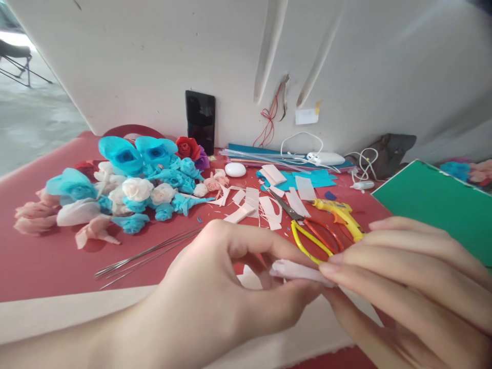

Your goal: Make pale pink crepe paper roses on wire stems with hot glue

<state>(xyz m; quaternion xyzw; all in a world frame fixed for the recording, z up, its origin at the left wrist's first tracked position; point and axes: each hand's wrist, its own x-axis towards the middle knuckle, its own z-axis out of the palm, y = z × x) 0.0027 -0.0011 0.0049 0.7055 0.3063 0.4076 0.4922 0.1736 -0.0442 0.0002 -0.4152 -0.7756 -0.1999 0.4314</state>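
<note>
Between the thumb and forefinger of my left hand [246, 287] is a small piece of pale pink crepe paper [300, 271], rolled or folded lengthwise. The fingertips of my right hand [407, 277] pinch its right end. Just behind the fingers lie scissors [307, 228] with one yellow and one red handle. A yellow glue gun [342, 214] rests beside them, partly hidden by my right hand. Cut pale pink paper strips [251, 200] are scattered beyond my hands. A long pale paper sheet [96, 310] lies under my wrists.
Blue, white and pink paper flowers [138, 189] are heaped at the left. Several metal wires [142, 254] lie in front of them. A phone [200, 120] leans on the wall. A white power bank [326, 158] and a green board [438, 205] are to the right.
</note>
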